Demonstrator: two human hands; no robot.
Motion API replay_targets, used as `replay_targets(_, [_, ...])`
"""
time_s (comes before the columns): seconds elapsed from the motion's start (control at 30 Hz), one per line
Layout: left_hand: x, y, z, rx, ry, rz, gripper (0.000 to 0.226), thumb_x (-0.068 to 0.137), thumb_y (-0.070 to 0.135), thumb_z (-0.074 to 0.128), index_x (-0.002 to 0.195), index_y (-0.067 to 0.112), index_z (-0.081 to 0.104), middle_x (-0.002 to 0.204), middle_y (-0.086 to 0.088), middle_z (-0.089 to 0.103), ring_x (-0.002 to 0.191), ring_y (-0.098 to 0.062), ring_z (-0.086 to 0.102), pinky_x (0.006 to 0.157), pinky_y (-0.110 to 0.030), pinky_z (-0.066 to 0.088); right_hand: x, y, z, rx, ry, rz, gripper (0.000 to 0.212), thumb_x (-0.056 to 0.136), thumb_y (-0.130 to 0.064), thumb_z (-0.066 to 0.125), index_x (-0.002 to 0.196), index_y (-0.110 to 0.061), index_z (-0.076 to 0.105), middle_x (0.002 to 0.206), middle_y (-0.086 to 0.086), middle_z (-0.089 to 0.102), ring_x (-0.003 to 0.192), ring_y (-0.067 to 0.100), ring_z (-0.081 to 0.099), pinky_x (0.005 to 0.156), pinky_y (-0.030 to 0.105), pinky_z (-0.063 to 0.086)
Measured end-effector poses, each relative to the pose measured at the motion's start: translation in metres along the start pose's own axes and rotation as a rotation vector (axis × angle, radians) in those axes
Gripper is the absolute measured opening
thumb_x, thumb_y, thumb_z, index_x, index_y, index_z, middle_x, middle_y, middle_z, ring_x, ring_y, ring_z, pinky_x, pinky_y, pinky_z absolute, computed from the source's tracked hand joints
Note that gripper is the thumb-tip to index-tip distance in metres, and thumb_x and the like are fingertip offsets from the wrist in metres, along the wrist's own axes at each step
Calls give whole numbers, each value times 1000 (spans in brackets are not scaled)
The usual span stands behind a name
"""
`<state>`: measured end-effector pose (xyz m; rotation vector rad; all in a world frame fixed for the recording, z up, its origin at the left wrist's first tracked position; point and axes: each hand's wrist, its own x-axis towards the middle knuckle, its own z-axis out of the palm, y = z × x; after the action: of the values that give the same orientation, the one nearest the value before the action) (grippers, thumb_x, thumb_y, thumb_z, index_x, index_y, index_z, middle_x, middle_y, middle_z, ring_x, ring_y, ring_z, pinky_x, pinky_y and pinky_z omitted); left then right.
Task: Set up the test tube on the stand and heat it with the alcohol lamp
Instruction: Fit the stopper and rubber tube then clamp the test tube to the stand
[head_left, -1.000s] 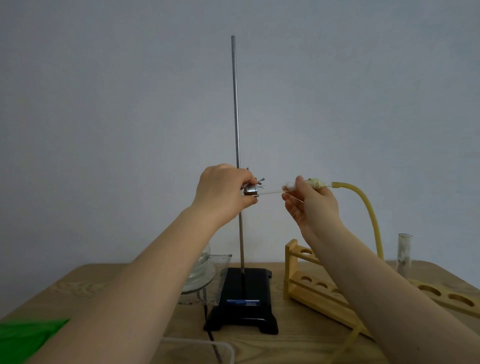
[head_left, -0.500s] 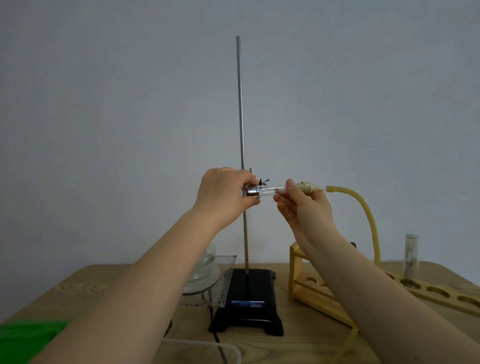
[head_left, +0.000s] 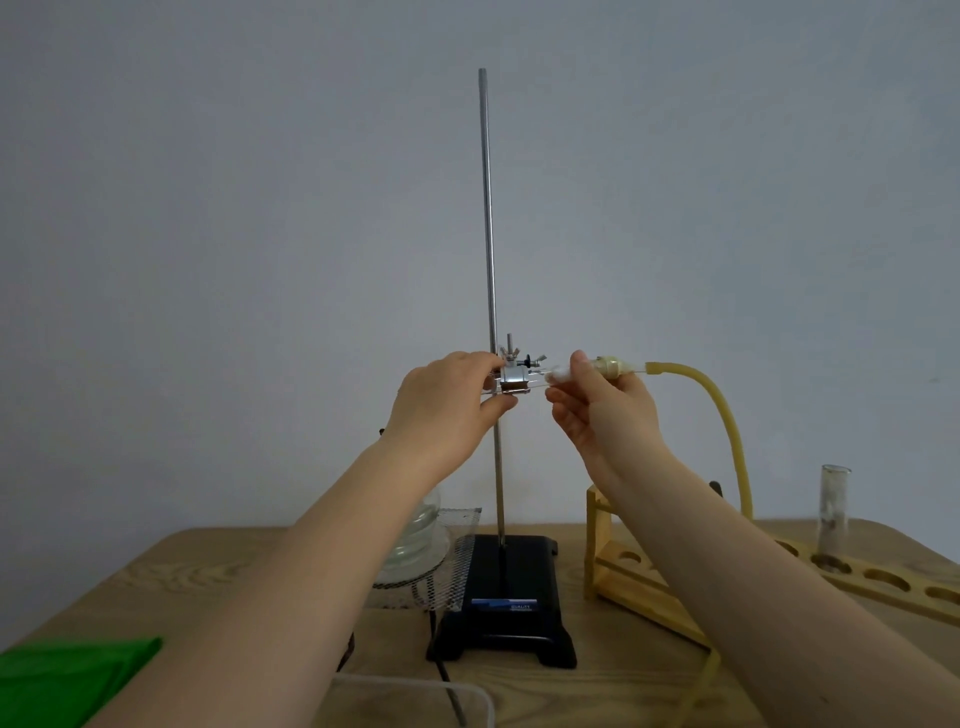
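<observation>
left hand gripping the metal clamp on the retort stand, right hand pinching the test tube just right of it — yellow rubber hose trailing off its stopper, base label reads "QUALITY"

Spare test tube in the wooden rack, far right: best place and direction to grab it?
Take the spare test tube by its upper glass wall just under the open rim, coming from above. It stands upright in a hole of the wooden rack, so the bottom is seated and only the top is free to pinch and lift straight up.
</observation>
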<state>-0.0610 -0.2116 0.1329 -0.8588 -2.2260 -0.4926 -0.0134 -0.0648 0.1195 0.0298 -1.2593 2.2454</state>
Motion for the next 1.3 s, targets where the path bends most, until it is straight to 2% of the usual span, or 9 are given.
replay_targets(0.1, [1,1,0,15,5,5,31,90,38,55,118,23,58,104,3,64,93,-17,58,82,-39,47,-2,-2,1,-85,10,102,39,89,-34,62,107,1,62,83,11,68,67,17,65,63,25,56])
replay_targets(0.2, [0,3,0,10,4,11,33,91,37,56,119,22,57,106,2,64,95,-16,58,84,-39,47,-4,-1,3,-280,-16,243,52,79,-54,66,93,-4,64,78,11,69,65,19,65,62,28,55])
replay_targets(0.33, [1,3,-3,15,-1,16,31,90,36,56,117,20,57,107,1,63,97,-16,58,86,-38,47,-5,1,10,-399,-158,386,62,73,-65,64,84,-4,65,68,8,65,59,18,60,60,27,51])
replay_targets(0.53, [2,2,-5,24,-8,22,29,91,38,55,114,21,59,106,2,63,98,-16,58,85,-37,46,2,3,20,-407,-201,485,53,77,-63,62,64,-13,50,54,1,46,43,12,40,48,21,34])
replay_targets(0.7, [2,2,-5,16,-14,32,29,92,38,53,116,22,59,106,2,64,98,-16,58,85,-38,46,6,3,24,-366,-209,474,52,82,-55,61,56,-19,34,49,-3,28,41,10,24,42,20,20])
replay_targets(0.87, [1,1,-7,-5,-29,39,30,92,36,54,119,24,58,109,2,63,101,-15,57,86,-37,47,8,6,24,-307,-234,444,47,86,-42,59,55,-20,31,45,-5,24,40,10,20,44,22,15])
replay_targets(1.07, [2,-1,-9,-31,-37,40,31,90,30,57,121,25,57,111,4,61,102,-13,55,87,-35,46,8,11,29,-221,-187,403,45,87,-33,58,54,-19,30,43,-6,20,37,10,16,41,21,12])
replay_targets(1.2, [4,0,-13,-69,-73,35,36,83,13,56,119,19,57,113,2,59,105,-12,53,89,-32,45,10,17,31,-165,-177,403,43,88,-30,54,56,-19,28,42,-6,19,34,9,15,38,18,11])
replay_targets(1.3, [9,-1,-17,-133,-71,-12,36,82,8,52,117,16,55,114,1,57,106,-13,53,90,-28,43,11,20,32,-148,-168,398,42,88,-29,54,55,-20,29,43,-6,18,35,9,14,40,19,10])
